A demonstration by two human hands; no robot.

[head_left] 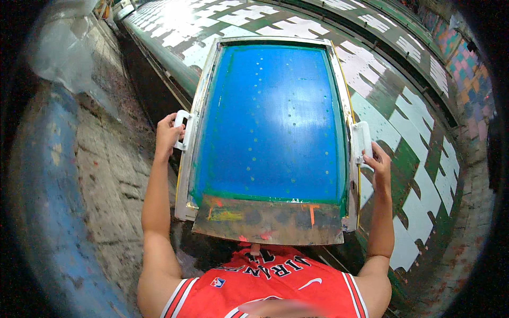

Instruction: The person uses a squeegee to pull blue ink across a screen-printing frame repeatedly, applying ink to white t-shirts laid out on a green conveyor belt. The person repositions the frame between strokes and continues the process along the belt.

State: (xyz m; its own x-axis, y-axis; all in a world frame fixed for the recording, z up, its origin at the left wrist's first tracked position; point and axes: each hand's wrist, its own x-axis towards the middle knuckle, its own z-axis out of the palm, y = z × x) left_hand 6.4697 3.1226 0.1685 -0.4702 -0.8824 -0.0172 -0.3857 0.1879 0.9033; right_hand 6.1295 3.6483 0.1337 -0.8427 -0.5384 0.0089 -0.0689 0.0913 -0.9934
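Note:
A screen-printing frame [342, 106] with a pale, worn rim and a blue mesh [275, 122] is held up in front of my chest. Green edging runs round the mesh, and small light dots run across it. On the frame's left side, my left hand [168, 137] wraps round a white handle [183, 115]. My right hand [379, 163] grips the lower end of the other white handle [362, 139], on the right side. Across the near end lies a brown board [270, 225] spotted with orange, yellow and red paint.
A long green printing table [382, 98] stretches away under and beyond the frame, with rows of white cut pieces [413, 114] on it. A dark gap follows its left edge. To the left are worn paving [108, 159], a blue-painted strip [53, 196] and clear plastic sheeting [61, 50].

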